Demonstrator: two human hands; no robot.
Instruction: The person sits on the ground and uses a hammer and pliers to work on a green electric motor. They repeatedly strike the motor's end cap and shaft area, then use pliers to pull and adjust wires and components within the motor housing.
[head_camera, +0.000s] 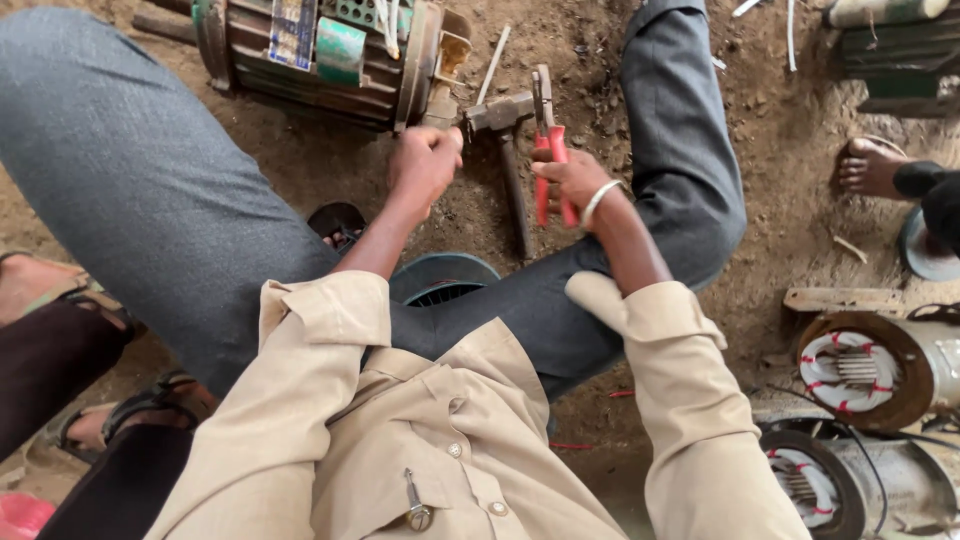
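Gripping the red-handled steel pliers (547, 150), our right hand (572, 182) wraps its fingers around both handles, a pale bangle on its wrist, with the jaws pointing away from us toward the dirt floor (790, 150). Our left hand (424, 165) is curled into a tight fist just beside the end of the ribbed, dark green electric motor housing (320, 55); whether it pinches something small inside we cannot tell. Between our two hands lies a metal hammer (508, 150) on the ground, its head near the motor and its handle running back toward us. Off to our right sit two open motor casings with white windings tied in red (855, 365), and another person's sandalled foot (868, 165) rests nearby.
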